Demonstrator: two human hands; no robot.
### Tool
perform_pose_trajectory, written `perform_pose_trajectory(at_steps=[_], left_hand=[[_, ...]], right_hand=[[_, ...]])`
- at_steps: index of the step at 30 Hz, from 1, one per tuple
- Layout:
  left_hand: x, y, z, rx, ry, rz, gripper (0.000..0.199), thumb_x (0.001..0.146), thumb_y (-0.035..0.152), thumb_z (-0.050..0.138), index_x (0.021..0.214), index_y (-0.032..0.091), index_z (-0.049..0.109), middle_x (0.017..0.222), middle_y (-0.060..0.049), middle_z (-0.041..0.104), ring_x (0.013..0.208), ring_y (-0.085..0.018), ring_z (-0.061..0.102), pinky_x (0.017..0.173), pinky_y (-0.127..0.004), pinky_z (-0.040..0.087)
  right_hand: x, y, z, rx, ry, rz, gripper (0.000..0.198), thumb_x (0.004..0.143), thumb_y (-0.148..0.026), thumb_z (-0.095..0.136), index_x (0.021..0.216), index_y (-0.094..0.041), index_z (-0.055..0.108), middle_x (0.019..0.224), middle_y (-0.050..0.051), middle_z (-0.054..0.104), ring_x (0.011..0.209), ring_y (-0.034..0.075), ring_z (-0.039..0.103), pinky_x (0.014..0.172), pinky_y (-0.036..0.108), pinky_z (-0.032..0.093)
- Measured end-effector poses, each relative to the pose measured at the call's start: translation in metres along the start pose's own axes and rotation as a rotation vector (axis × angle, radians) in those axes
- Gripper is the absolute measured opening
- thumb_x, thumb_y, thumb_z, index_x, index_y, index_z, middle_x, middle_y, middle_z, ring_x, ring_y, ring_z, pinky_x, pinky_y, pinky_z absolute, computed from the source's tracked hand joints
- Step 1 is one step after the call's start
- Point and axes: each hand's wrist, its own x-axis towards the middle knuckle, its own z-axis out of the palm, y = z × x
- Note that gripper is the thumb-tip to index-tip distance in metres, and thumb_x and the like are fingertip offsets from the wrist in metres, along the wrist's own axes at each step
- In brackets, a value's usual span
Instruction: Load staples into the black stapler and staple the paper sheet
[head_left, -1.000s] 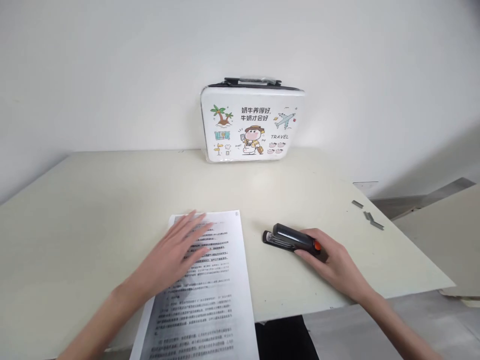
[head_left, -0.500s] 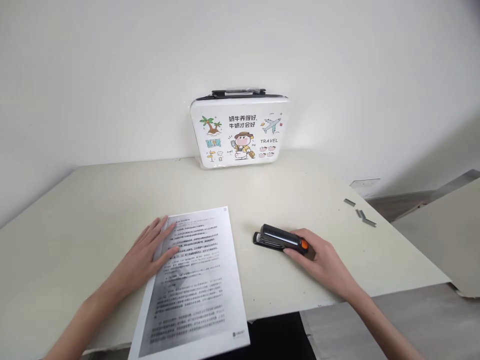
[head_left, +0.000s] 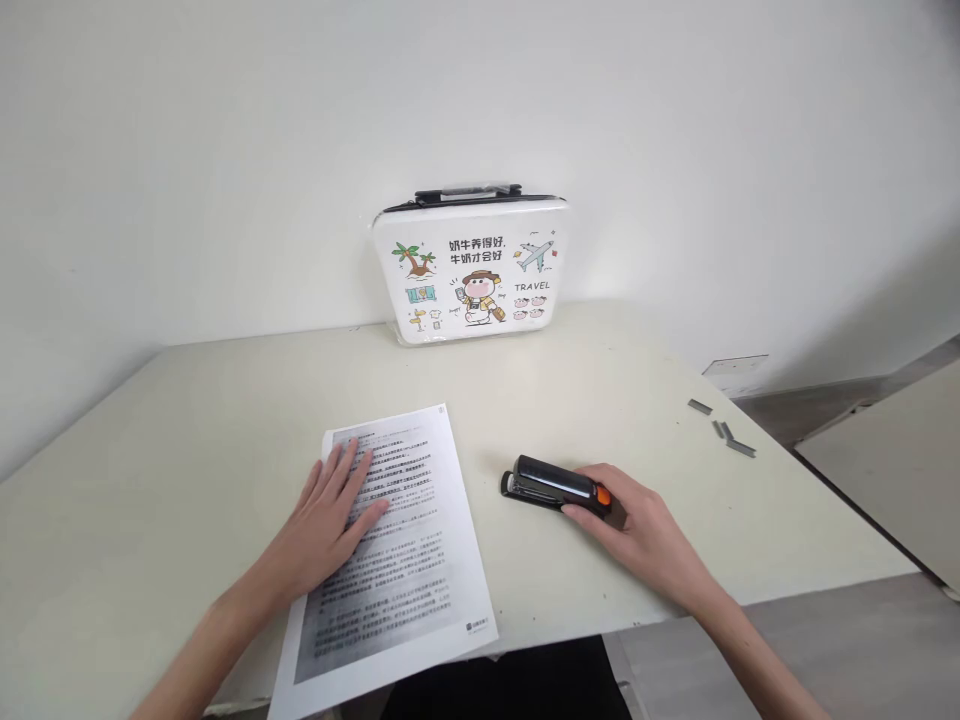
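My left hand [head_left: 330,515] lies flat with its fingers spread on the upper left part of a printed paper [head_left: 397,590]. The paper's lower edge hangs over the front of the table. To the right of the paper, my right hand [head_left: 637,525] is wrapped round the back end of a black stapler [head_left: 555,482] with an orange part near its rear. The stapler's front points left toward the paper, and a gap of bare tabletop lies between them. Whether more sheets lie under the top one I cannot tell.
A white case [head_left: 472,270] with cartoon prints and a black handle stands at the back against the wall. Several strips of staples [head_left: 700,407] lie near the right edge of the pale table [head_left: 247,400]. A wall socket plate [head_left: 736,366] sits beyond that edge.
My left hand has slid a little right, farther onto the paper, and the paper has moved slightly up the table. The stapler stays in my right hand. The view has shifted slightly.
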Motion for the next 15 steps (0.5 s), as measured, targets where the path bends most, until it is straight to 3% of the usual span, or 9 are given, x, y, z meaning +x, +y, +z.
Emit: perform_pose_trajectory(at_steps=[9,15], left_hand=[[0.009,-0.012,-0.006,-0.011,0.059,-0.004,0.071,0.108,0.060,0.036,0.170,0.031,0.018,0.175,-0.005,0.014,0.161,-0.037,0.013,0.128,-0.063,0.022],[0.001,-0.022,-0.001,-0.031,0.040,-0.025,0.075,0.107,0.060,0.036,0.170,0.029,0.010,0.176,-0.007,0.009,0.161,-0.037,0.014,0.128,-0.061,0.023]], right_hand=[[0.000,0.002,0.001,-0.015,0.048,-0.025,0.034,0.103,-0.055,0.055,0.121,-0.028,0.064,0.118,0.010,0.072,0.099,0.027,0.069,0.068,0.036,0.059],[0.000,0.004,0.002,-0.018,0.076,-0.008,0.035,0.103,-0.055,0.053,0.122,-0.027,0.062,0.117,0.011,0.071,0.099,0.028,0.067,0.064,0.036,0.057]])
